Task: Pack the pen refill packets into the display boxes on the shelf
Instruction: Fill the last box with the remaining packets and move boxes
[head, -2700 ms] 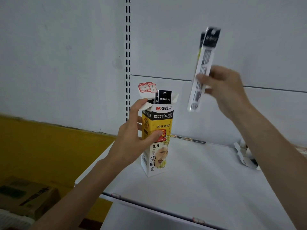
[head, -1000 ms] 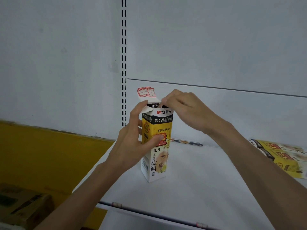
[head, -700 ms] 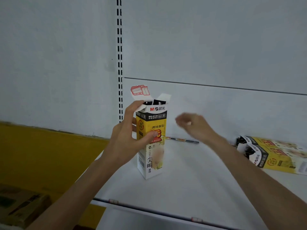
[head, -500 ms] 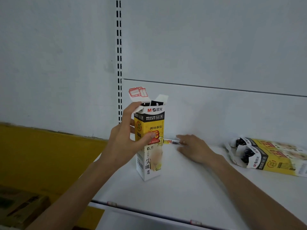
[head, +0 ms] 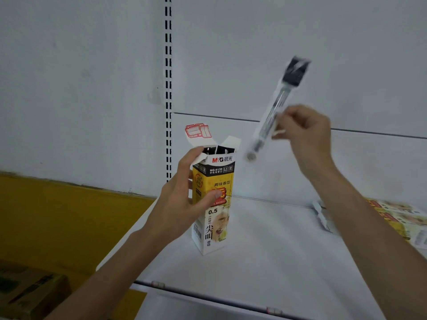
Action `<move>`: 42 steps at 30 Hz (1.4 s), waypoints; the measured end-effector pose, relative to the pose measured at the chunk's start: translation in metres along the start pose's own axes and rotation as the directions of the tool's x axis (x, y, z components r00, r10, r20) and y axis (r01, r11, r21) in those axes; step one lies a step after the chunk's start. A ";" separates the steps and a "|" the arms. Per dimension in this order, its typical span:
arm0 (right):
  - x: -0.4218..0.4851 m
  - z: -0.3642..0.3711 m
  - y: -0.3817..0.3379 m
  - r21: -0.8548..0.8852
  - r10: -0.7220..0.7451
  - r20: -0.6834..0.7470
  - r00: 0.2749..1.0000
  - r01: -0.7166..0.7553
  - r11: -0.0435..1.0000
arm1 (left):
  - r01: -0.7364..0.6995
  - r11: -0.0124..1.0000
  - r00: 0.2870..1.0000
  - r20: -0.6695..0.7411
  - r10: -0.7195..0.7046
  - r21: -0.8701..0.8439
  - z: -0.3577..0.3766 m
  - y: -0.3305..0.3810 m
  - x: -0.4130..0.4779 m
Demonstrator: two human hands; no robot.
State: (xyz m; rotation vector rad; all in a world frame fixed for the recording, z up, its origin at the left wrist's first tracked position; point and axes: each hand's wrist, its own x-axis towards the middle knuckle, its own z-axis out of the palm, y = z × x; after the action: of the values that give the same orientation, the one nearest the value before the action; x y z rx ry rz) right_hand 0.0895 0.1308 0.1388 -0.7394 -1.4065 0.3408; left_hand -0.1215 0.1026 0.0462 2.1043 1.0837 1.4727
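Glossy printed card display box [head: 216, 199], clear plastic refill packet [head: 275, 107], smooth matt white shelf [head: 265, 262].

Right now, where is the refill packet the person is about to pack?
In the head view, the refill packet is held tilted in the right hand, up right of the upright display box.

A white back panel [head: 277, 54] is filling most of the view, and a slotted upright rail [head: 168, 88] is running down it from the top edge to the shelf [head: 265, 255]. The white shelf is lying flat below, with a dark front edge strip [head: 208, 294] carrying small clips. On the left a yellow surface [head: 69, 222] is showing below the white wall, and a brown cardboard box [head: 30, 294] is sitting in the lower left corner, in soft even light.
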 end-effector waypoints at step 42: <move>-0.022 0.030 -0.016 -0.347 0.265 0.355 0.897 -0.137 0.928 | -0.001 1.000 1.000 -0.020 0.000 -0.007 0.022 0.006 0.003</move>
State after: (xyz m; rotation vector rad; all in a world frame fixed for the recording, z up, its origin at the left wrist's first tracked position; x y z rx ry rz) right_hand 0.0536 0.1131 0.1316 -1.1331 -1.7982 0.4547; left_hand -0.0987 0.1040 0.0435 2.0893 1.0839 1.4993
